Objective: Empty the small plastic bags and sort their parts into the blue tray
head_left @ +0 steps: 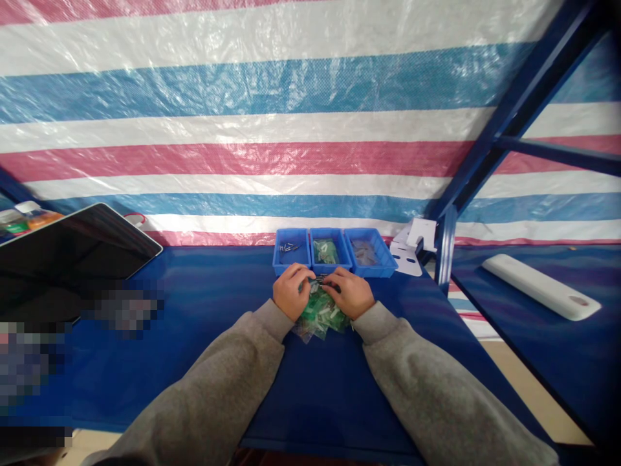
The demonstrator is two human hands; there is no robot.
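My left hand and my right hand meet over a heap of small clear plastic bags with green on them. The fingers of both are bent inward and pinched close together. Between the fingertips are small dark and shiny pieces, too small to name. Just beyond my hands stand three joined blue bins. Thin metal pieces lie in the left bin. Green-marked small bags fill part of the middle bin. The right bin holds clear plastic bags.
Everything stands on a blue table. At left is a dark-screened monitor, with bottles behind it. White cut sheets lean by the blue metal frame. A white oblong device lies on the right-hand table. Striped sheeting hangs behind.
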